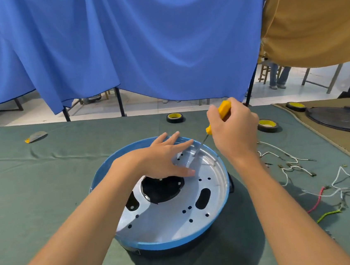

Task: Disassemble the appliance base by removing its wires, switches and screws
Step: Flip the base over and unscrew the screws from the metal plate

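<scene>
**Seating the driver at one o'clock**

A green cloth is covering the table [47,199] you are working at, with a blue curtain hanging behind it. The appliance base [173,243] is sitting in the middle of the cloth directly in front of you, blue rim up and silver inner plate showing.

Your right hand [234,130] is wrapping its fingers fully round the yellow handle of the screwdriver [224,108]. The shaft is slanting down to the plate at about one o'clock, close to the rim. Whether the tip is sitting in a screw head is too small to tell.

Your left hand [163,157] is lying flat with fingers straight and spread, gripping nothing, resting on the plate around twelve o'clock, just beside the shaft.

My judgement is that you are working on a screw. For this step:

- Bring the shaft more upright before turning, since a slanted tip is likely to slip out.
- Push down while you are twisting.
- Press the left palm down firmly so the base is not spinning on the cloth.
- Move those fingertips away from the tip's path.

Loose wires [317,200] are lying at three o'clock, well apart from the base, so the wiring is looking largely done.
</scene>
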A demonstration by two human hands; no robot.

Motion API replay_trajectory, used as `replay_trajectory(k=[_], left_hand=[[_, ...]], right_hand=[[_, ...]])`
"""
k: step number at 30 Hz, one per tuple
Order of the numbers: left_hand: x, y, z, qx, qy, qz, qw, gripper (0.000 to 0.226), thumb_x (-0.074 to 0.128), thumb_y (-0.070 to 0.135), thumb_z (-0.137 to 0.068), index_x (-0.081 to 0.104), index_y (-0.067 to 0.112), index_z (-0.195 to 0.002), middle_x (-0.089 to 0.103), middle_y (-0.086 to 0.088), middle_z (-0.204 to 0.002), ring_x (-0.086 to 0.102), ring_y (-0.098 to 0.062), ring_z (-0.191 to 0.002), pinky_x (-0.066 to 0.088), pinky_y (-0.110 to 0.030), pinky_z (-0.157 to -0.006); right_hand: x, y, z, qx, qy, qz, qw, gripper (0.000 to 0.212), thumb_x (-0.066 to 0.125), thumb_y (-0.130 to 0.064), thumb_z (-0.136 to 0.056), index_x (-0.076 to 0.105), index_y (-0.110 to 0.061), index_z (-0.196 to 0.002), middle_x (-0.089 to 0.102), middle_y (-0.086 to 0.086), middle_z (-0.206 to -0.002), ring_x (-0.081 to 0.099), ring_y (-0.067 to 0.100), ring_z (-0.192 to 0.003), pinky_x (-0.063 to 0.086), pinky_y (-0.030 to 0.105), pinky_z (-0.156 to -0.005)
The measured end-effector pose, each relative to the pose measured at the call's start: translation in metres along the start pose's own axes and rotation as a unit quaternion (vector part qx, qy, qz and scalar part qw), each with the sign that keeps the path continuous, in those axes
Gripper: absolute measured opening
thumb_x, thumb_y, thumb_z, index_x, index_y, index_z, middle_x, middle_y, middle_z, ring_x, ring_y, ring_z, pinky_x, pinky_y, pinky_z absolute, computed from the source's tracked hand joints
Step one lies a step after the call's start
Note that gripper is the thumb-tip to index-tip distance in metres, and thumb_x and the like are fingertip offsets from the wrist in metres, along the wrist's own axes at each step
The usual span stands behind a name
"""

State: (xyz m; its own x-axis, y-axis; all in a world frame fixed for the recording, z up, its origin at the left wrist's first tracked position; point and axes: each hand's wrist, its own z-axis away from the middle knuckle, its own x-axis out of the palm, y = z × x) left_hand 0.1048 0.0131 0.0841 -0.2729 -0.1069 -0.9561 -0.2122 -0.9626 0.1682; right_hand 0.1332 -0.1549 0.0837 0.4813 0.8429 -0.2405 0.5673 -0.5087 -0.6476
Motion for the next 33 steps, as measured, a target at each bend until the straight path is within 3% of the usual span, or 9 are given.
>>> replay_trajectory(k=[3, 6, 9, 12, 18, 23, 26, 30, 33], left_hand=[[0.0, -0.002, 0.011, 0.012, -0.051, -0.008, 0.999, 0.071, 0.046, 0.066, -0.088, 0.012, 0.051, -0.149, -0.008, 0.017, -0.16, 0.0, -0.016, -0.149, 0.011, -0.044, -0.117], [0.002, -0.002, 0.014, 0.006, -0.062, -0.017, 0.998, 0.065, 0.042, 0.066, -0.09, 0.015, 0.052, -0.148, 0.001, 0.02, -0.16, 0.01, -0.017, -0.148, 0.014, -0.042, -0.116], [-0.001, -0.004, 0.015, 0.008, -0.054, -0.024, 0.998, 0.059, 0.04, 0.063, -0.093, 0.018, 0.053, -0.146, 0.004, 0.021, -0.159, 0.012, -0.02, -0.147, 0.015, -0.045, -0.117], [0.001, -0.006, 0.012, 0.014, -0.049, -0.026, 0.998, 0.054, 0.038, 0.058, -0.096, 0.02, 0.051, -0.147, 0.006, 0.019, -0.16, 0.013, -0.021, -0.147, 0.016, -0.045, -0.118], [0.002, -0.001, 0.011, 0.014, -0.038, -0.048, 0.998, 0.052, 0.035, 0.056, -0.097, 0.021, 0.051, -0.147, 0.015, 0.016, -0.159, 0.022, -0.023, -0.143, 0.023, -0.042, -0.113], [0.005, -0.003, 0.01, 0.026, -0.021, -0.037, 0.999, 0.05, 0.036, 0.055, -0.097, 0.026, 0.049, -0.146, 0.025, 0.011, -0.155, 0.03, -0.023, -0.137, 0.029, -0.04, -0.107], [0.005, -0.002, 0.008, 0.038, 0.016, -0.028, 0.999, 0.043, 0.038, 0.052, -0.098, 0.041, 0.046, -0.141, 0.04, 0.006, -0.146, 0.039, -0.022, -0.131, 0.036, -0.039, -0.101], [0.003, 0.002, 0.005, 0.039, 0.064, -0.026, 0.997, 0.036, 0.041, 0.052, -0.097, 0.062, 0.039, -0.123, 0.055, 0.008, -0.119, 0.051, -0.021, -0.102, 0.039, -0.033, -0.072], [-0.001, 0.004, 0.004, 0.03, 0.049, -0.023, 0.998, 0.034, 0.042, 0.053, -0.097, 0.064, 0.039, -0.119, 0.057, 0.009, -0.109, 0.052, -0.022, -0.093, 0.041, -0.033, -0.071]], right_hand=[[0.01, 0.002, 0.006, -0.044, 0.022, 0.019, 0.999, 0.036, 0.056, -0.016, -0.095, 0.04, -0.011, -0.063, 0.05, 0.016, -0.051, 0.049, 0.027, -0.047, 0.031, 0.003, -0.059], [0.018, 0.004, 0.011, -0.062, 0.023, 0.038, 0.997, 0.036, 0.056, -0.018, -0.097, 0.04, -0.014, -0.064, 0.044, 0.008, -0.05, 0.05, 0.023, -0.048, 0.037, 0.015, -0.053], [0.021, 0.004, 0.012, -0.075, 0.03, 0.054, 0.995, 0.04, 0.056, -0.02, -0.097, 0.034, -0.022, -0.064, 0.037, -0.003, -0.05, 0.047, 0.013, -0.045, 0.032, 0.012, -0.049], [0.022, 0.004, 0.012, -0.079, 0.029, 0.057, 0.995, 0.038, 0.055, -0.02, -0.097, 0.035, -0.02, -0.065, 0.04, 0.0, -0.05, 0.053, 0.019, -0.048, 0.039, 0.023, -0.049], [0.022, 0.002, 0.011, -0.074, -0.005, 0.096, 0.993, 0.032, 0.054, -0.02, -0.095, 0.039, -0.015, -0.068, 0.035, -0.005, -0.052, 0.041, 0.014, -0.047, 0.03, 0.015, -0.049], [0.013, -0.011, -0.015, -0.029, -0.149, 0.196, 0.969, 0.035, 0.054, -0.027, -0.091, 0.036, -0.019, -0.062, 0.042, 0.001, -0.058, 0.04, 0.015, -0.058, 0.027, 0.028, -0.049], [0.006, -0.024, -0.043, -0.009, -0.27, 0.269, 0.925, 0.039, 0.061, -0.031, -0.088, 0.039, -0.013, -0.06, 0.041, 0.005, -0.058, 0.039, 0.025, -0.062, 0.026, 0.032, -0.049], [0.01, -0.043, -0.065, -0.001, -0.371, 0.316, 0.873, 0.05, 0.069, -0.038, -0.084, 0.035, -0.014, -0.057, 0.036, 0.004, -0.057, 0.03, 0.022, -0.052, 0.022, 0.029, -0.048], [0.02, -0.054, -0.077, -0.017, -0.43, 0.367, 0.825, 0.043, 0.069, -0.038, -0.083, 0.047, -0.014, -0.054, 0.046, -0.001, -0.045, 0.038, 0.018, -0.045, 0.029, 0.026, -0.047]])
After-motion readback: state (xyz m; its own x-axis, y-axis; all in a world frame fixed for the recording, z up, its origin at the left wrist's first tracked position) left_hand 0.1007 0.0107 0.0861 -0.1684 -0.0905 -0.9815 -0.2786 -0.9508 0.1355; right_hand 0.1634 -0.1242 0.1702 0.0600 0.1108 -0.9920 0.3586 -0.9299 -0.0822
